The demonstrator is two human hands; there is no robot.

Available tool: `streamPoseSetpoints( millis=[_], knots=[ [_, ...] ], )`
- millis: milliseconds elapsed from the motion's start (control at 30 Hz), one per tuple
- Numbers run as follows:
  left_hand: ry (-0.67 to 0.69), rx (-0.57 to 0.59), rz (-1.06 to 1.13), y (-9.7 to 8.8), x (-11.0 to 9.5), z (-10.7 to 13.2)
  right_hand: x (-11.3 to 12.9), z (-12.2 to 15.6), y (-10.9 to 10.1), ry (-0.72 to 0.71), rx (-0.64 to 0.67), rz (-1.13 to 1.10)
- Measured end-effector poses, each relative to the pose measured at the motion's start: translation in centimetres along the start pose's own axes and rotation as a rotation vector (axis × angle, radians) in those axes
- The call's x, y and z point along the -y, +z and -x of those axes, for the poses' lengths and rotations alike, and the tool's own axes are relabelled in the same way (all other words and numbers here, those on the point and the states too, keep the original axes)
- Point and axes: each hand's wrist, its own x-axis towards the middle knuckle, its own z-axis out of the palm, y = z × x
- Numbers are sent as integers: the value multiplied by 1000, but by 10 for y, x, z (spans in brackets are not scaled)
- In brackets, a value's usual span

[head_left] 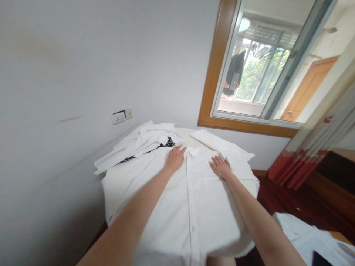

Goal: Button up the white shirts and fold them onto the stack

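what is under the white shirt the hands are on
A cream table shows past parts of the edge of the shirt; anything else beneath is covered. The left hand and right hand rest on top.

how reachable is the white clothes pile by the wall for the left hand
Likely yes: the left hand rests on the white shirt, close to the clothes pile, and nothing seems to stand up between them.

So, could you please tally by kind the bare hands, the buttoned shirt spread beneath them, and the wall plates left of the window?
Hands (left hand, right hand): 2
White shirt: 1
Wall plates (white plate, beige plate): 2
Total: 5
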Motion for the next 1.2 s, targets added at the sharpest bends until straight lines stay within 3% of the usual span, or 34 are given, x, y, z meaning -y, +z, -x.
streamPoseSetpoints(
  millis=[133, 333, 533, 867, 1033, 1200],
  knots=[
    [-35, 201, -18, -2, 2, 31, -14, 7, 1, 55, -12, -12],
    [-89, 351, -43, -10, 37, 53, -11, 7, 0, 76, -19, -1],
    [-132, 377, -82, -15, 57, 41, -13, 10, -1, 72, -21, 6],
    [19, 299, -113, -27, 48, 62, -7, 15, -3, 50, -130, 38],
    [-74, 237, -216, -28, 23, 50, 27, 16, -20, -131, -242, 162],
    [-15, 360, -94, -8, 0, 38, 93, 15, -10, -356, -139, 13]
  ],
)
